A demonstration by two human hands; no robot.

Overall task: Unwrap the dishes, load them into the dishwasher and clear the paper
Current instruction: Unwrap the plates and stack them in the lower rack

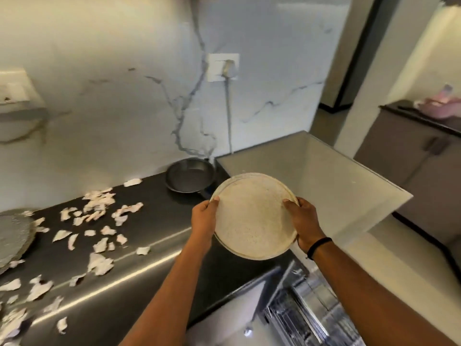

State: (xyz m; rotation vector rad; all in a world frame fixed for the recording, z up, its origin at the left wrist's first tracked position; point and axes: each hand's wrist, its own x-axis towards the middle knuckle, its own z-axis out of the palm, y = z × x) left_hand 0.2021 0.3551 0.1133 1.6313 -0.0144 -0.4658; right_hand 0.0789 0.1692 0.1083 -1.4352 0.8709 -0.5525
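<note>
I hold a round cream speckled plate in the air above the right end of the dark counter. My left hand grips its left rim and my right hand grips its right rim, thumbs on the face. Several torn paper scraps lie scattered over the counter's left half. Below my right forearm, the open dishwasher's wire rack shows at the bottom edge. A grey textured plate lies at the far left of the counter.
A dark pan stands at the back of the counter by the marble wall. A pale square bin or box stands to the right of the counter. A cable hangs from a wall socket. Cabinets stand at far right.
</note>
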